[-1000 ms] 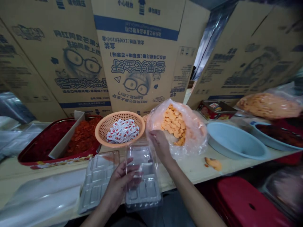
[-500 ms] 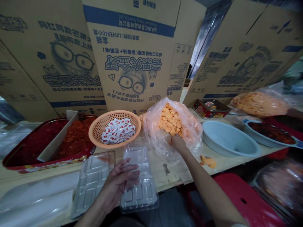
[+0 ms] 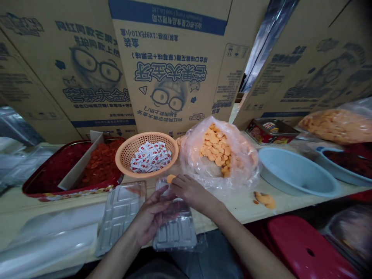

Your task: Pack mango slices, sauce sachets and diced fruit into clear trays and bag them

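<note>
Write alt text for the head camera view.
The left hand holds a clear plastic tray on a wooden bench, and a small orange piece sits at its edge by the right hand. Behind them sit a plastic bag of orange pieces and an orange basket of white sachets.

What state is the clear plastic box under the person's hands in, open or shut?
The clear plastic box is open: the left hand holds its lid raised above its compartmented base.

Orange piece (image 3: 171,178) (clear plastic tray (image 3: 174,236) beneath)
</note>
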A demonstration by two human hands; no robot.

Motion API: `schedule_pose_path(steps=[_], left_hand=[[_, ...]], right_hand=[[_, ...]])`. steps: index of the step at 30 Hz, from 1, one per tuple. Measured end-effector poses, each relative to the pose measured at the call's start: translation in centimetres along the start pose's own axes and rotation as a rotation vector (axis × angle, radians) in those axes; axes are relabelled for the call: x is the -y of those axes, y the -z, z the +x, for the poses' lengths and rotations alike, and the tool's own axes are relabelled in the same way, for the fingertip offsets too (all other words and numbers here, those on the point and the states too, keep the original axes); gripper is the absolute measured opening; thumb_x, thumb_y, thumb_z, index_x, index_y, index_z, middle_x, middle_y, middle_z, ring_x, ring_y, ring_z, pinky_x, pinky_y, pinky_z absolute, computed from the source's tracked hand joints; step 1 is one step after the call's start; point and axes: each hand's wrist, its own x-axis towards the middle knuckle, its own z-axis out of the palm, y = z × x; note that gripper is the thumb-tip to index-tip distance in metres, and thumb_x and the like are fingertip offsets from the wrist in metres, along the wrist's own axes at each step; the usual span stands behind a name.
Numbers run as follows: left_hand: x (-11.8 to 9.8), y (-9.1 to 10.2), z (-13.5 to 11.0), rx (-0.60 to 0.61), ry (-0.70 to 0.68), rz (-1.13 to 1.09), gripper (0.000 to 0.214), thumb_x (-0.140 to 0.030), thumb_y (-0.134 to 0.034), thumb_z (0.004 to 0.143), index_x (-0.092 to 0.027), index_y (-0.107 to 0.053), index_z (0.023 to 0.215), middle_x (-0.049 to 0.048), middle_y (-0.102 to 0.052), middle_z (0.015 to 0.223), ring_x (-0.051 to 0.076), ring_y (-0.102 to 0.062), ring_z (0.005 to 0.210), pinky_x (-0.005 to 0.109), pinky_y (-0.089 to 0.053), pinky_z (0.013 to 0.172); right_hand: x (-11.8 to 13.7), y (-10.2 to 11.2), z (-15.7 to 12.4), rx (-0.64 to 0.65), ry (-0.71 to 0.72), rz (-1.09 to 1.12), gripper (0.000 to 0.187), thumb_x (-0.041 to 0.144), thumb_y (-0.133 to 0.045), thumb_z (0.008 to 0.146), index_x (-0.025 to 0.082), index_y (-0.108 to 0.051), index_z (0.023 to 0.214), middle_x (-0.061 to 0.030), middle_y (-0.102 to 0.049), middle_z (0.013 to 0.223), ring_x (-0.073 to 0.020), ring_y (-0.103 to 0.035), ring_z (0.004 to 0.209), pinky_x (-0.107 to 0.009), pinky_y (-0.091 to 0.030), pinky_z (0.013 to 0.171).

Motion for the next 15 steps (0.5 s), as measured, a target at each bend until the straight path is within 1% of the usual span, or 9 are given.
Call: schedule_pose_path(steps=[2, 4, 5, 6, 8, 9, 10, 12, 15], left_hand=[[0.1, 0.3, -0.1, 0.014, 0.008, -0.005, 0.059, -0.009, -0.061, 0.073, -0.021, -0.04, 0.126, 0.0124, -0.056, 0.123, 0.029, -0.059, 0.104, 0.046, -0.046, 0.089], [0.2, 0.6, -0.1, -0.009, 0.019, -0.011, 0.06, -0.01, -0.061, 0.073, -0.021, -0.039, 0.128, 0.0128, -0.053, 0.126, 0.029, -0.058, 0.105, 0.046, -0.046, 0.09], [0.2, 0.8, -0.1, -0.025, 0.023, -0.014, 0.061, -0.01, -0.061, 0.074, -0.021, -0.038, 0.129, 0.0132, -0.052, 0.127, 0.029, -0.058, 0.105, 0.045, -0.046, 0.09], [0.2, 0.9, -0.1, -0.04, 0.026, -0.015, 0.062, -0.009, -0.061, 0.073, -0.021, -0.037, 0.129, 0.0135, -0.052, 0.128, 0.028, -0.058, 0.105, 0.045, -0.046, 0.091], [0.2, 1.1, -0.2, -0.054, 0.027, -0.013, 0.065, -0.009, -0.062, 0.073, -0.022, -0.035, 0.131, 0.0138, -0.051, 0.128, 0.028, -0.058, 0.104, 0.044, -0.046, 0.09], [0.2, 1.2, -0.2, -0.055, 0.025, -0.012, 0.066, -0.009, -0.062, 0.073, -0.022, -0.034, 0.131, 0.0137, -0.051, 0.129, 0.028, -0.058, 0.105, 0.044, -0.046, 0.09], [0.1, 1.2, -0.3, -0.054, 0.023, -0.012, 0.066, -0.009, -0.062, 0.073, -0.022, -0.034, 0.131, 0.0138, -0.051, 0.129, 0.029, -0.058, 0.105, 0.044, -0.046, 0.09], [0.1, 1.3, -0.5, -0.048, 0.014, -0.017, 0.065, -0.008, -0.061, 0.074, -0.022, -0.033, 0.132, 0.0143, -0.05, 0.129, 0.029, -0.057, 0.106, 0.044, -0.046, 0.09], [0.0, 1.4, -0.8, -0.046, 0.0, -0.034, 0.066, -0.008, -0.06, 0.074, -0.022, -0.032, 0.132, 0.0149, -0.051, 0.128, 0.029, -0.058, 0.104, 0.046, -0.046, 0.089]], right_hand=[[-0.3, -0.3, -0.1, -0.037, 0.004, 0.072, 0.017, 0.017, -0.052, 0.084, 0.019, -0.059, 0.1, -0.0053, -0.061, 0.105, -0.0187, -0.053, 0.1, -0.028, -0.042, 0.086], [-2.0, -0.3, -0.5, -0.099, -0.154, 0.092, 0.02, 0.021, -0.049, 0.087, 0.021, -0.056, 0.106, -0.0028, -0.06, 0.108, -0.0156, -0.053, 0.101, -0.026, -0.042, 0.085], [-3.4, -0.4, -0.9, -0.131, -0.29, 0.065, 0.02, 0.023, -0.045, 0.089, 0.021, -0.057, 0.104, -0.0031, -0.061, 0.106, -0.0152, -0.054, 0.098, -0.025, -0.043, 0.082], [-5.0, -0.5, -1.4, -0.126, -0.478, 0.002, 0.019, 0.024, -0.041, 0.09, 0.021, -0.058, 0.1, -0.0034, -0.061, 0.101, -0.0149, -0.055, 0.093, -0.025, -0.043, 0.079], [-8.7, -0.9, -2.7, -0.094, -0.788, -0.127, 0.025, 0.021, -0.036, 0.091, 0.013, -0.059, 0.095, -0.0112, -0.061, 0.095, -0.0186, -0.057, 0.087, -0.028, -0.043, 0.073], [-10.5, -1.2, -3.5, 0.08, -0.993, -0.225, 0.023, 0.021, -0.037, 0.09, 0.013, -0.058, 0.098, -0.0111, -0.06, 0.097, -0.0178, -0.057, 0.088, -0.026, -0.042, 0.072], [-12.3, -1.6, -4.3, 0.145, -1.074, -0.256, 0.022, 0.02, -0.04, 0.088, 0.01, -0.057, 0.099, -0.014, -0.06, 0.099, -0.0192, -0.058, 0.087, -0.026, -0.042, 0.07], [-14.9, -2.4, -5.9, 0.226, -1.134, -0.289, 0.021, 0.017, -0.046, 0.085, 0.008, -0.059, 0.098, -0.0166, -0.059, 0.099, -0.0217, -0.058, 0.086, -0.028, -0.042, 0.069], [-16.8, -3.6, -7.6, 0.272, -1.144, -0.345, 0.022, 0.017, -0.05, 0.081, 0.007, -0.06, 0.098, -0.0191, -0.057, 0.103, -0.0272, -0.056, 0.093, -0.031, -0.042, 0.071]])
